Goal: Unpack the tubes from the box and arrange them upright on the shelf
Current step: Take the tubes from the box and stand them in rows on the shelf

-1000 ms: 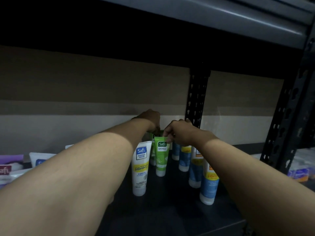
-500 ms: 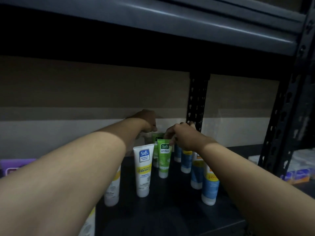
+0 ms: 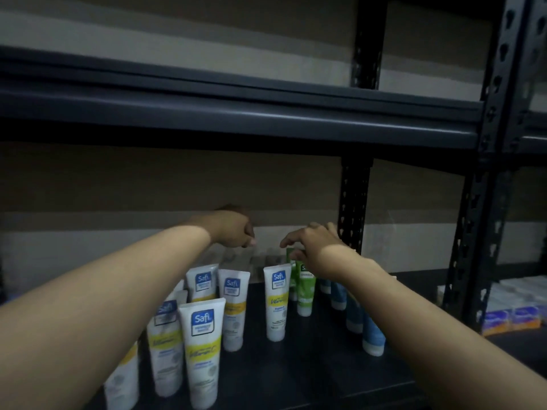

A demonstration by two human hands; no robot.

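Observation:
Several white-and-yellow Safi tubes stand upright on their caps on the dark shelf, with one more white tube apart to their right. Beside it stand green tubes, then a row of blue tubes partly hidden under my right forearm. My left hand hovers over the back row with its fingers curled and nothing visible in them. My right hand is above the green tubes, fingers spread, fingertips at a green tube's top edge. No box is in view.
The upper shelf board hangs low over the tubes. A black perforated post stands just behind my right hand, and another post is at the right. Small blue-and-orange packs lie on the neighbouring shelf at right.
The view has tilted up and pulled back, showing more white tubes at left. My right hand has loosened from the green tube's top and spread its fingers; my left hand moved slightly left.

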